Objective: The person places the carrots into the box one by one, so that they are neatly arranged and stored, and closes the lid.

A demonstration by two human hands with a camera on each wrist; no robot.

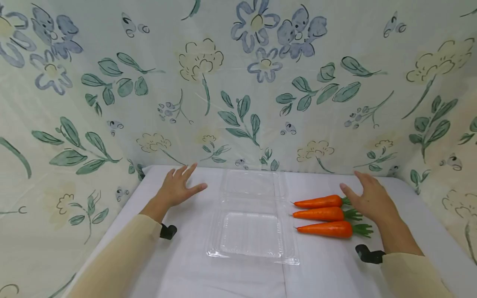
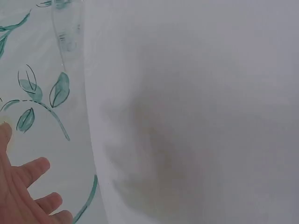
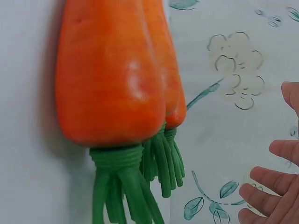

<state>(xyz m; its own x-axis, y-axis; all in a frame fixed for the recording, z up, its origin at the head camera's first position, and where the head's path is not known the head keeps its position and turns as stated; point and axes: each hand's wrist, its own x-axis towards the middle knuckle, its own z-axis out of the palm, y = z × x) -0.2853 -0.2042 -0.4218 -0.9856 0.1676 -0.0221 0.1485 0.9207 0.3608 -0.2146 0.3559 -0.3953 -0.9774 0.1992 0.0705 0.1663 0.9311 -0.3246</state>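
My left hand (image 1: 177,189) hovers over the left part of the table with fingers spread, holding nothing. In the left wrist view its fingers (image 2: 32,170) show at the lower left, and a soft shadow falls on the cloth. My right hand (image 1: 372,198) is held near the green tops of three orange carrots (image 1: 324,229), fingers extended and nothing in them. The carrots lie side by side, tips pointing left; the nearest carrot (image 3: 107,74) looms large in the right wrist view. Between the hands lies a clear plastic clamshell box (image 1: 251,234), its lid (image 1: 253,183) folded back away from me.
A white cloth covers the table (image 1: 208,277). Behind it and at both sides hangs a floral curtain (image 1: 223,124), close against the far edge. Each wrist carries a small black camera mount, such as the one (image 1: 369,254) on the right.
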